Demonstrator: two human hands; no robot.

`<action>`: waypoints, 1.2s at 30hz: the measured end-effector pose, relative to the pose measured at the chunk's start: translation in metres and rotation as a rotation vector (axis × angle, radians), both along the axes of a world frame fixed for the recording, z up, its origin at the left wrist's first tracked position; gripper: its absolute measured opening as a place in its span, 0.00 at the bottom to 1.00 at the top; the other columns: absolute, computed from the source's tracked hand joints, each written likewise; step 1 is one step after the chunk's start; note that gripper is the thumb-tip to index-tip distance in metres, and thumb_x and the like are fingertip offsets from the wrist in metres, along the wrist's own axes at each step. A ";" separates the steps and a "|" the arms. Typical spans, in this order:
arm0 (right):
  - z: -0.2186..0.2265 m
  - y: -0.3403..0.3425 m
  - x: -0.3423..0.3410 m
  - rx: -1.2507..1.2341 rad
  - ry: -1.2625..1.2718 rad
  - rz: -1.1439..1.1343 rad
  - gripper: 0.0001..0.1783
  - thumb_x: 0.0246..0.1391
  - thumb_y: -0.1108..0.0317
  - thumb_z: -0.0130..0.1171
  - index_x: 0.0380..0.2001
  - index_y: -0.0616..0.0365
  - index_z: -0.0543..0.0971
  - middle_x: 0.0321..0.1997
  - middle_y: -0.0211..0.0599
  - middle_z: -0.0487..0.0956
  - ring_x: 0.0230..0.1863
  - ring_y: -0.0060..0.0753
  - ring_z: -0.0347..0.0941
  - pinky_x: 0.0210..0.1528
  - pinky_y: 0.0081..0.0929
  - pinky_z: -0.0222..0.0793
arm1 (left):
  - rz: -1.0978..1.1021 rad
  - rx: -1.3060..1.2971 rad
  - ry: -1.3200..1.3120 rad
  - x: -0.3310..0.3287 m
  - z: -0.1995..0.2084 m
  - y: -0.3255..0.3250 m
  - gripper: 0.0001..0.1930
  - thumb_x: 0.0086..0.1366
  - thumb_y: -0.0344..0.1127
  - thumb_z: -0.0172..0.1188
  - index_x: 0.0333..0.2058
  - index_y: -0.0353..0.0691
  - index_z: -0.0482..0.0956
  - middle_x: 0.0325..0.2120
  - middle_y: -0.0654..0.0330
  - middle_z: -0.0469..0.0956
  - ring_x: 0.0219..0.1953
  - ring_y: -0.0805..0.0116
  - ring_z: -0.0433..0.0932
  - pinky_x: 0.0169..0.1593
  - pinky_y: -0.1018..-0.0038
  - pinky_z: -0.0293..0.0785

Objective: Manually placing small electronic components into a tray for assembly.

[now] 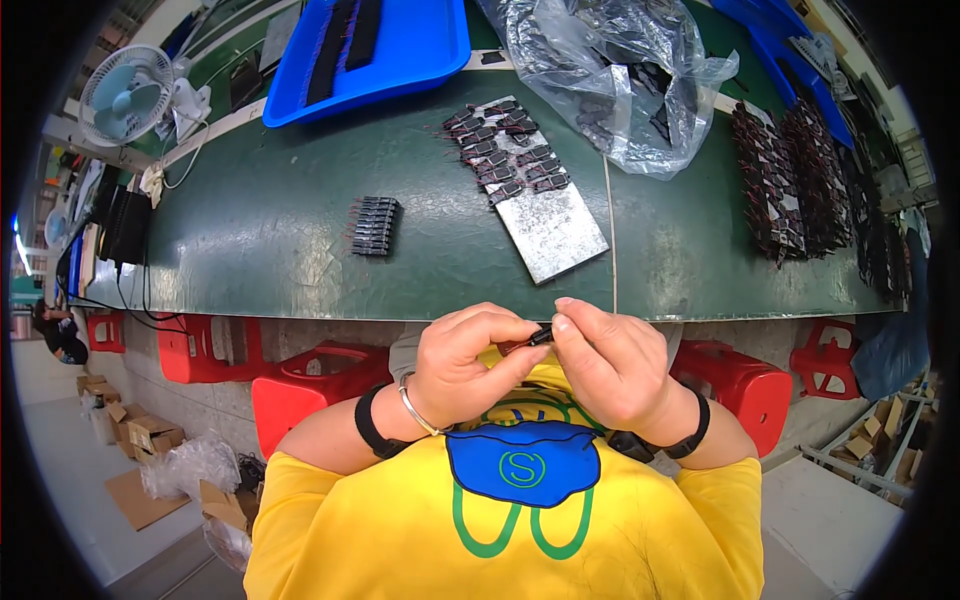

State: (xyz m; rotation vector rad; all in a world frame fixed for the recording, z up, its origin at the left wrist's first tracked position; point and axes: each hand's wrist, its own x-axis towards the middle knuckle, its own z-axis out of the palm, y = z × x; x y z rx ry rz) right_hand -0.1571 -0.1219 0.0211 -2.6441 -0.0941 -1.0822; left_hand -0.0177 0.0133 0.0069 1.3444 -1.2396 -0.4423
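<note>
Both hands meet in front of my chest, just off the near edge of the green table [300, 285]. Pinched between them is a small black part with reddish wires [541, 337]; its exact kind is too small to tell. My left hand [470, 362] grips its left end between thumb and fingers. On its other end press the thumb and fingertips of my right hand [615, 365]. Beyond them lies a silvery metal plate [552, 232], its far half covered with rows of similar wired black parts [484, 150]. To its left sits a neat stack of black parts [374, 226].
A blue tray [420, 75] with black strips stands at the far left, beside a white fan [128, 95]. Clear plastic bags [640, 130] with black parts lie at the back. More loaded plates [768, 185] stand right. Red stools [310, 385] line the near edge.
</note>
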 end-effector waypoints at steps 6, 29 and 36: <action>-0.005 0.000 0.002 -0.011 0.001 0.018 0.16 0.40 0.75 0.59 0.37 0.68 0.77 0.37 0.51 0.78 0.26 0.35 0.77 0.24 0.24 0.72 | 0.010 0.027 0.055 0.002 -0.002 0.002 0.09 0.50 0.17 0.63 0.32 0.32 0.76 0.27 0.54 0.79 0.27 0.72 0.77 0.30 0.79 0.70; -0.006 -0.010 0.002 0.695 0.170 0.268 0.13 0.42 0.75 0.67 0.34 0.63 0.79 0.29 0.43 0.81 0.28 0.39 0.78 0.29 0.26 0.72 | -0.118 -0.076 0.086 0.019 -0.012 0.007 0.09 0.52 0.20 0.65 0.32 0.33 0.77 0.28 0.54 0.80 0.29 0.67 0.79 0.32 0.76 0.74; -0.010 -0.012 0.001 0.719 0.150 0.306 0.12 0.42 0.75 0.67 0.34 0.63 0.80 0.29 0.44 0.81 0.28 0.39 0.78 0.28 0.26 0.72 | -0.154 -0.134 0.019 0.022 -0.013 0.005 0.09 0.51 0.20 0.66 0.32 0.33 0.78 0.28 0.53 0.80 0.28 0.64 0.80 0.31 0.74 0.75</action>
